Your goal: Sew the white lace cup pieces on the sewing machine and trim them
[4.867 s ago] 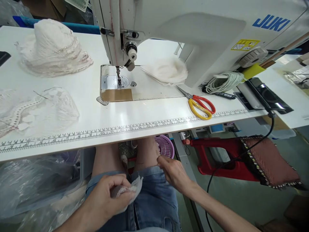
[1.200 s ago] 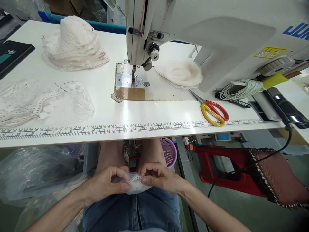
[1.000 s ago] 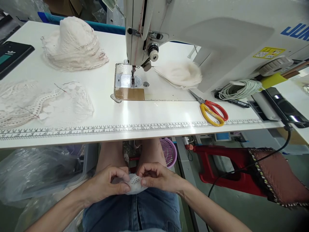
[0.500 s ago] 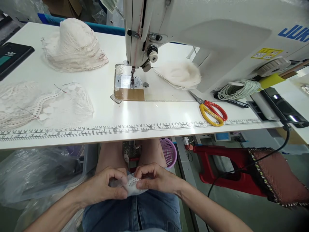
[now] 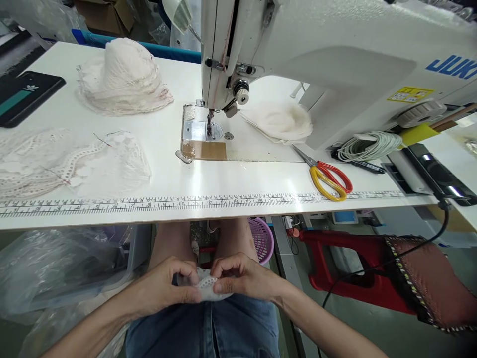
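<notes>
Over my lap, a small piece of white eyelet fabric (image 5: 208, 284) is stretched between both hands. My left hand (image 5: 169, 284) pinches its left edge between thumb and fingers. On the other side, my right hand (image 5: 238, 276) grips it with thumb and forefinger, the holes of the eyelet pattern showing between the two hands. Part of the fabric is hidden behind my fingers. Above on the table stands a sewing machine (image 5: 320, 64), its presser foot (image 5: 209, 124) over the needle plate. Cream fabric pieces (image 5: 279, 122) lie under the machine's arm.
White lace pieces (image 5: 108, 164) and a stacked fabric pile (image 5: 126, 79) lie on the left of the table (image 5: 246, 179). Scissors (image 5: 328, 179), a coil of cord (image 5: 368, 145) and a black phone (image 5: 30, 97) are also there. A red stool (image 5: 346, 273) and purple basket (image 5: 262, 239) stand below.
The view has shifted slightly, so the table's things appear a little lower and to the right. Both hands still hold the eyelet fabric over my lap, nearly unmoved.
</notes>
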`<state>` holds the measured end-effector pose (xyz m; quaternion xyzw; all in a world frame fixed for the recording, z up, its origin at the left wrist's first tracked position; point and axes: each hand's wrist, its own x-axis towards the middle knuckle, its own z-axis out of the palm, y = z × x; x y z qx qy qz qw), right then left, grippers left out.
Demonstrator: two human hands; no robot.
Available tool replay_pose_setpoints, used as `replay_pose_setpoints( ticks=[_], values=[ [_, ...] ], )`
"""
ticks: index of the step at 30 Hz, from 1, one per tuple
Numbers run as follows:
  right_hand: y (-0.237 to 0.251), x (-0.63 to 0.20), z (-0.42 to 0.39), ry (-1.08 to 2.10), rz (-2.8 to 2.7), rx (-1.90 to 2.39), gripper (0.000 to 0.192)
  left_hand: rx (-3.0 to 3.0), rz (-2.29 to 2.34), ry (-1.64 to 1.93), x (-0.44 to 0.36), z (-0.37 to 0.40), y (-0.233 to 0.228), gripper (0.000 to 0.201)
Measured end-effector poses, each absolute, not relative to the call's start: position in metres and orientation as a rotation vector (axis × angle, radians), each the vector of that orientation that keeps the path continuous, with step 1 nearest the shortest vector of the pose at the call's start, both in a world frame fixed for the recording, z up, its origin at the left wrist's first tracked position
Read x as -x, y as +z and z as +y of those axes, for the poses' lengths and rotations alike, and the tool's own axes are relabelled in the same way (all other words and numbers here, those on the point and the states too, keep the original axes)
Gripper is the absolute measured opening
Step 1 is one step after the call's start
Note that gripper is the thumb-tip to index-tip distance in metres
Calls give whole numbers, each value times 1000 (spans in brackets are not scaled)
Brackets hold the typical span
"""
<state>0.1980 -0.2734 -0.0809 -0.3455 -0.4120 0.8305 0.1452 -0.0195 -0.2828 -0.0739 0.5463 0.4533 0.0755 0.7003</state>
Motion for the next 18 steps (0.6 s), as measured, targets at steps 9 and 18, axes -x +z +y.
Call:
replay_pose_setpoints(
  ticks=[9,18],
  values=[
    [-82,-196,-273,2409,-1181,968,32,-1150,923,105,23,-277,-65,21],
    [-72,-195,-267,2341,-1322,996,31,-1064,1044,233,12,-279,-54,32]
  ],
)
